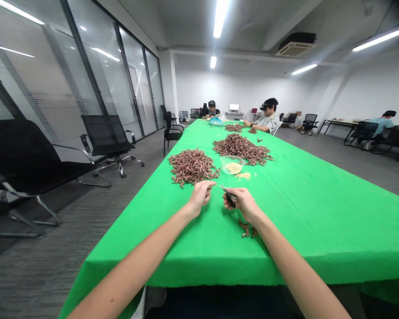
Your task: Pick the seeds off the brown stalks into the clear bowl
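Note:
My left hand (201, 196) is closed in a pinch in front of the left pile (193, 166) of small, reddish-brown, twisted dried pieces. Whatever lies between its fingertips is too small to make out. Just to the right, my right hand (242, 203) grips small pliers (231, 200) with black handles, their metal tip pointing towards the left fingertips. Beyond the hands stands a clear plastic bowl (224, 165) with pale yellow bits inside, and more bits (243, 176) lie loose beside it. A few brown pieces (244, 228) rest by my right wrist.
A green cloth covers the long table (319, 212). Behind the bowl spreads a larger brown pile (241, 148). Further off are a smaller pile (234, 127) and a blue bag (215, 121). A co-worker (265, 120) sits at the right edge, another person (212, 108) at the far end.

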Motion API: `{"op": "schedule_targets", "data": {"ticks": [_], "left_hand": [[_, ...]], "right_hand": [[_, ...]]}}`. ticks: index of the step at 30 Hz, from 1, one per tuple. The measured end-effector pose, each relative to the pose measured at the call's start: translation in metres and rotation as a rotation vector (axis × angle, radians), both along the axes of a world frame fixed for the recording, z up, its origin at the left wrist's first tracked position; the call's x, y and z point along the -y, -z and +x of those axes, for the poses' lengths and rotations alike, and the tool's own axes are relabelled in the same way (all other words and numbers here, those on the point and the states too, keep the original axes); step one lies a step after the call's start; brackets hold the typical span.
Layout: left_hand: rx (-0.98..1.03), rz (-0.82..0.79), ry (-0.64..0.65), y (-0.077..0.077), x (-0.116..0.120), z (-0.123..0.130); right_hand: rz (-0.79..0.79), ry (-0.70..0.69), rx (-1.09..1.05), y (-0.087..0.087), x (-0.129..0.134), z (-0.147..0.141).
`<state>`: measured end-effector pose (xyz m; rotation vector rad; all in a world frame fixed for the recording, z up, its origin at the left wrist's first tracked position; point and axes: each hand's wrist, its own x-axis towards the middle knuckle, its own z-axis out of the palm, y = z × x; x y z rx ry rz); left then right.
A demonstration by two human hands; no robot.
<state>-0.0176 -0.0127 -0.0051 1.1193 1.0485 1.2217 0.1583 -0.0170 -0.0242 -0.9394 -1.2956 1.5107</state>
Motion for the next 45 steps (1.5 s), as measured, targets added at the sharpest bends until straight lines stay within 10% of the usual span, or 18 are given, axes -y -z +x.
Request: {"op": "schedule_targets", "data": {"ticks": [22, 45], "left_hand": [[-0.091, -0.174, 0.281, 0.018, -0.011, -0.002], [-0.08, -0.177, 0.189, 0.003, -0.007, -0.012]], "right_hand": [[0.079, 0.04, -0.008, -0.004, 0.0, 0.001], [0.077, 0.174, -0.06, -0.005, -0.003, 0.001]]}}
